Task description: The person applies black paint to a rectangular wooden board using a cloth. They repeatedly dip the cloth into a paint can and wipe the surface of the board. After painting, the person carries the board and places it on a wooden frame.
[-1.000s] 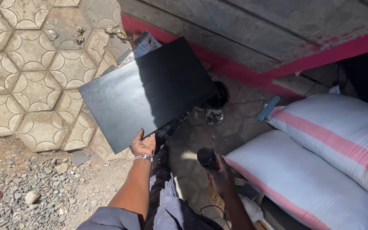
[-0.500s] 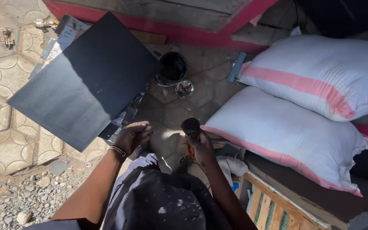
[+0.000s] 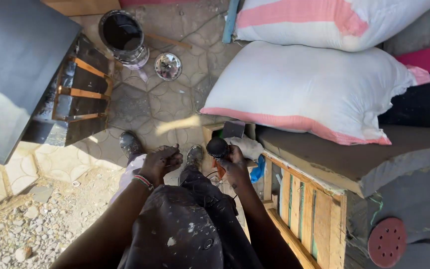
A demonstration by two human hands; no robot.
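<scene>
My left hand (image 3: pixel 161 161) hovers over my lap with its fingers curled in and nothing visible in them. A blurred pale stick (image 3: pixel 177 124) shows just beyond it, apart from the fingers. My right hand (image 3: pixel 234 164) grips a black round-headed tool (image 3: pixel 217 147) with an orange part below the head. A large black board (image 3: pixel 16 65) lies at the upper left on a black-painted stand (image 3: pixel 78 92) with orange wooden slats. An open can of black paint (image 3: pixel 123 35) and its shiny lid (image 3: pixel 167 66) sit on the paved ground.
Two white sacks with pink stripes (image 3: pixel 304 94) lie on a grey slab (image 3: pixel 374 159) at the right, over a slatted wooden crate (image 3: pixel 299 209). A red sanding disc (image 3: pixel 386 242) is at the lower right. A white cloth (image 3: pixel 247 147) lies by the tool. Gravel (image 3: pixel 26 234) covers the lower left.
My left hand has let go of the black board's edge and drawn back over my lap. My view has swung right and down towards the crate. The right hand still holds the tool.
</scene>
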